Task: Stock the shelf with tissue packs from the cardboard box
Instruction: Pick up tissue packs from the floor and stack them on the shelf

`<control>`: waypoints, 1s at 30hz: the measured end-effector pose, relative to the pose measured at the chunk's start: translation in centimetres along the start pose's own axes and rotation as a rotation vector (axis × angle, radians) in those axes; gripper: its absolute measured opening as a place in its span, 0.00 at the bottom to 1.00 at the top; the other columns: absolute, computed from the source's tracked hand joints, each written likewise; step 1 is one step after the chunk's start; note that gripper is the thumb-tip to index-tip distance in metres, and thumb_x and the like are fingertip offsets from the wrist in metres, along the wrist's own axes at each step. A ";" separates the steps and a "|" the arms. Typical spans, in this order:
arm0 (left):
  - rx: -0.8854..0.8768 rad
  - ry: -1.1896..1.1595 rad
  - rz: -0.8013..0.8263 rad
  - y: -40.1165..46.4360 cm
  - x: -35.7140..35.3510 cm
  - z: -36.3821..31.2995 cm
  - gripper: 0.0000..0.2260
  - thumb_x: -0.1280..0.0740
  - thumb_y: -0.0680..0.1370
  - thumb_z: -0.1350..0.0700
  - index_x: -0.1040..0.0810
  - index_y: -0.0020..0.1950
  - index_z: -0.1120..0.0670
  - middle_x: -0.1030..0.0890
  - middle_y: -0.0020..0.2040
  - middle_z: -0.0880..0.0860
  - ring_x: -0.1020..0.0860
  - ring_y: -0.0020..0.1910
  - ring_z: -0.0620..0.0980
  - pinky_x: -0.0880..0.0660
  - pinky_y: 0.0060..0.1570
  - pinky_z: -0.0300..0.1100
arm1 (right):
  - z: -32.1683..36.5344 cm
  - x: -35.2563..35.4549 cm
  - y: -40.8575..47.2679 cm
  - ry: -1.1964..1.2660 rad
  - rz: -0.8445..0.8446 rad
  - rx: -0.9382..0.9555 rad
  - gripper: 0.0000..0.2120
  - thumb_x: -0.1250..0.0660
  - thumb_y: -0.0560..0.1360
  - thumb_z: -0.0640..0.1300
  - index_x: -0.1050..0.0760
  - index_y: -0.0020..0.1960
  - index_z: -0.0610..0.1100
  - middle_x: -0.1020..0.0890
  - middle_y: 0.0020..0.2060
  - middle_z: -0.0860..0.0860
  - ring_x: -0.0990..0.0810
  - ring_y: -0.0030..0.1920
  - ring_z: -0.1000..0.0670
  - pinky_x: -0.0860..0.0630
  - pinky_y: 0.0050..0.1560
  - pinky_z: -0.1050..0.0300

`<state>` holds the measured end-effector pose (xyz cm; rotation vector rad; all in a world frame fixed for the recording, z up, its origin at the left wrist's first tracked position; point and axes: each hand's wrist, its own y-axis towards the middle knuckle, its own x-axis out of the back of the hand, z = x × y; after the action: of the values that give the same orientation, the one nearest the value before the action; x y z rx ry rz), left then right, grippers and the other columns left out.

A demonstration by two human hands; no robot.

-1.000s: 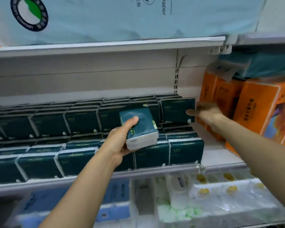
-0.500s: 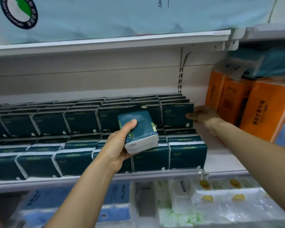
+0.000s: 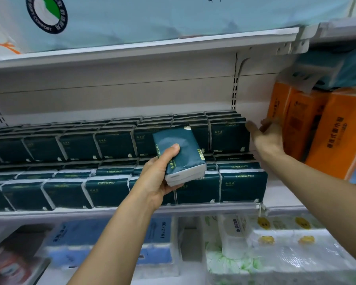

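My left hand (image 3: 158, 177) grips a dark green tissue pack (image 3: 178, 153) with a white underside, held tilted in front of the stocked rows. Several matching dark green packs (image 3: 103, 188) fill the white shelf (image 3: 193, 209) in two tiers. At the right end of the upper tier stands one pack (image 3: 228, 138); my right hand (image 3: 265, 136) is beside its right edge, fingers straight and slightly blurred, holding nothing. The cardboard box is out of view.
Orange tissue packages (image 3: 317, 132) stand right of my right hand, with bare shelf floor in front of them. A light blue bulk package (image 3: 152, 15) lies on the shelf above. Blue and white paper packs (image 3: 265, 243) fill the shelf below.
My right hand has come off the right end pack of the upper tier and now sits just beside it. The left hand keeps the tissue pack in roughly the same place.
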<state>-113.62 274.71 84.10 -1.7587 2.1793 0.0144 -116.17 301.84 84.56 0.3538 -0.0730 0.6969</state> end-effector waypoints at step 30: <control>-0.131 -0.209 -0.361 -7.9 24.8 -5.0 0.16 0.34 0.81 0.47 0.20 0.65 0.54 0.13 0.52 0.54 0.15 0.49 0.54 0.21 0.53 0.51 | 15.8 -20.2 -21.1 0.154 1.241 -0.010 0.19 0.26 0.64 0.50 0.20 0.52 0.42 0.16 0.41 0.46 0.19 0.39 0.49 0.26 0.36 0.58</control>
<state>-111.71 248.27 83.78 -2.0960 1.7274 0.2469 -117.30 269.00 89.47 0.2136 -0.1509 1.9472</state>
